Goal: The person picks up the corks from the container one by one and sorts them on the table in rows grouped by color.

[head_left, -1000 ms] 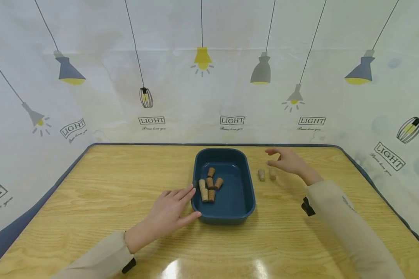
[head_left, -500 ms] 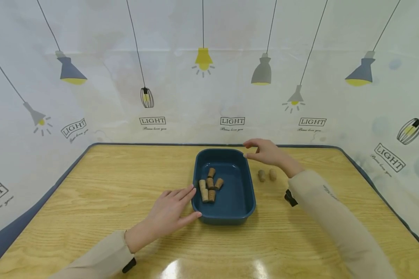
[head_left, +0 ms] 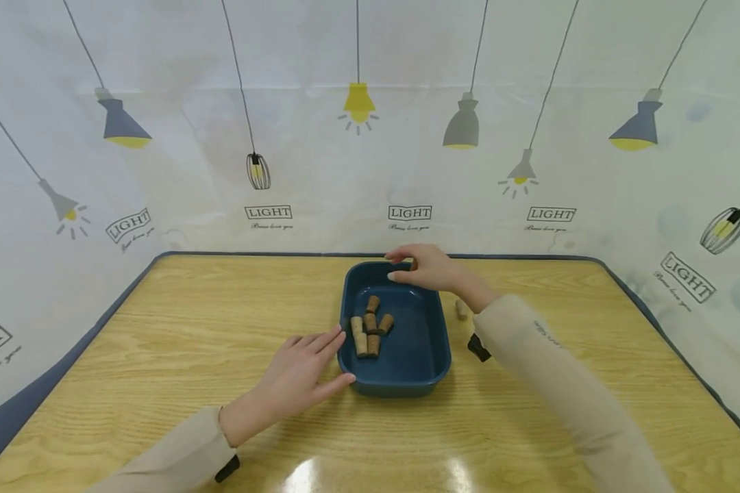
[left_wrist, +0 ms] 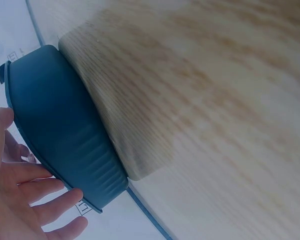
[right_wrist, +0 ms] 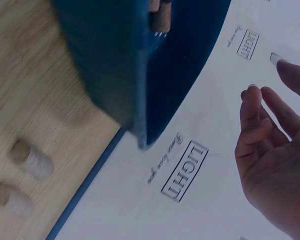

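A dark blue rectangular box [head_left: 428, 342] holds several corks, some brown [head_left: 386, 324] and some pale [head_left: 360, 344], grouped along its left side. My left hand [head_left: 299, 373] rests against the box's left side, fingers extended along the rim and thumb at the near left corner. In the left wrist view, its fingertips [left_wrist: 72, 195] overlap the box rim. My right hand [head_left: 432, 268] hovers over the far end of the box, thumb and fingers apart, nothing between them. Two pale corks lie right of the box; the right wrist view shows both, one cork [right_wrist: 31, 159] nearer the box.
The wooden table [head_left: 222, 308] has a dark blue edge strip at the back. Behind it stands a pale wall covering [head_left: 321, 171] printed with hanging lamps. In the head view, my right sleeve [head_left: 530, 349] covers one of the two loose corks.
My right hand has moved left from above the loose corks to over the far end of the box. The left hand, the box and the corks have stayed put.
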`<action>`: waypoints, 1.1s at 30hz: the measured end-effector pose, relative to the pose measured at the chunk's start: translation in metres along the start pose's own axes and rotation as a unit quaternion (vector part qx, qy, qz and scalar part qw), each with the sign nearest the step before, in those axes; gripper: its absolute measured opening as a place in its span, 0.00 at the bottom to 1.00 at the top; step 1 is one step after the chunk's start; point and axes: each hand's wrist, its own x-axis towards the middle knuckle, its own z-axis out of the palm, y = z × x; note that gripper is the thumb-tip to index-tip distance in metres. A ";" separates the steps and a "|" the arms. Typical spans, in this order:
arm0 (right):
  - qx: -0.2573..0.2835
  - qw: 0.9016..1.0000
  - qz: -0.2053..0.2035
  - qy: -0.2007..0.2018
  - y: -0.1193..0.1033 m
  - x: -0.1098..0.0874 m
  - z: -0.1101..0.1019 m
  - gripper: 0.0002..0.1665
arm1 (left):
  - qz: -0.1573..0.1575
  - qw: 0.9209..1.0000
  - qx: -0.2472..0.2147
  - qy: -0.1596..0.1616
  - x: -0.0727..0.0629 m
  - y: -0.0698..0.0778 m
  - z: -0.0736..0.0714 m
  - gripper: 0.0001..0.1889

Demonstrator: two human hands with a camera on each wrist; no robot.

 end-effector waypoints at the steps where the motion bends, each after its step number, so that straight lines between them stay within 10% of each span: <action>1: 0.005 1.000 0.000 -0.003 -0.003 0.002 0.002 0.25 | 0.000 1.000 -0.001 -0.001 0.000 0.000 0.000 0.36; 33: 0.060 0.982 0.070 -0.167 -0.022 0.036 0.056 0.24 | 0.007 1.000 0.011 0.010 0.000 -0.001 0.001 0.36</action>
